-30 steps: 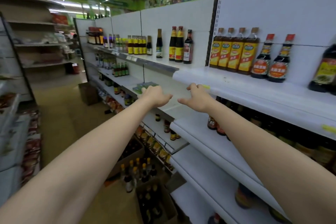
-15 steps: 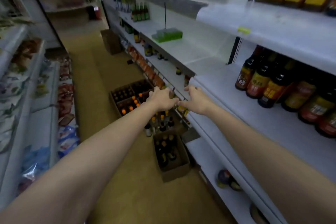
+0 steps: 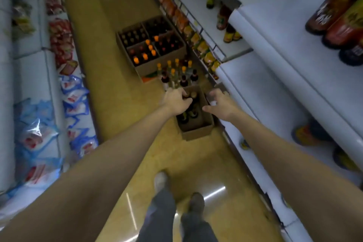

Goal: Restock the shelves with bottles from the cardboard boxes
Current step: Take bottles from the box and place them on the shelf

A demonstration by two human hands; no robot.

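On the floor, hard against the foot of the right-hand shelving: small cardboard box (image 3: 196, 122), open-topped, long axis running away down the aisle. Dark bottles (image 3: 188, 115) upright inside, caps up, necks pointing toward the camera.
Directly above the far end: left hand (image 3: 175, 101), fingers curled down toward two caps; contact or grip cannot be told.
Over the box's right rim: right hand (image 3: 221, 104), fingers spread and loosely bent, holding nothing visible.
Left hand judged nearer to a bottle; next move likely straight down, then a vertical lift.
Beyond: cluster of loose bottles (image 3: 176, 73) standing on the floor, then a large divided box (image 3: 151, 45).
To the right: white shelves (image 3: 275, 76), partly stocked.
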